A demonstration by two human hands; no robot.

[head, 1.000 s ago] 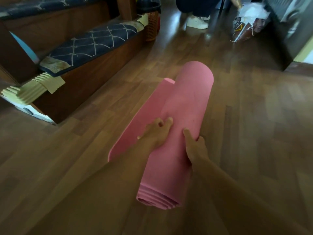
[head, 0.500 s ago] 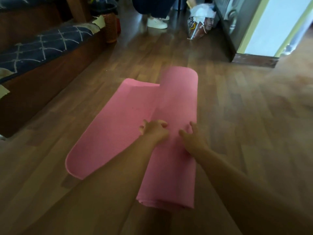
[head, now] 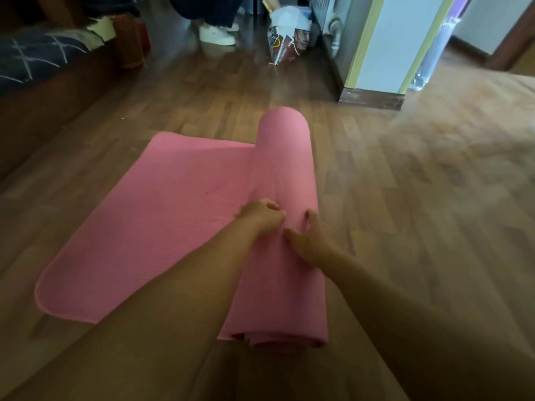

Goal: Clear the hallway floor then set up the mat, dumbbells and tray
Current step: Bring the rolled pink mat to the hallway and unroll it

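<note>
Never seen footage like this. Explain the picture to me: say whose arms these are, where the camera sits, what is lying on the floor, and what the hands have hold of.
There is no machine here. The two arms belong to a person wearing a wide-angle camera on the head, so the single view looks forward and down at the hands. On the wooden floor lies a pink mat, partly unrolled: a flat part on the left, the rest a roll. The right hand rests spread on the roll. The left hand lies against it with bent fingers; whether it pinches the mat I cannot tell. Farther off are a dark cushioned bench, a bag and someone else's white shoe. The right edge of the picture is blurred.
</note>
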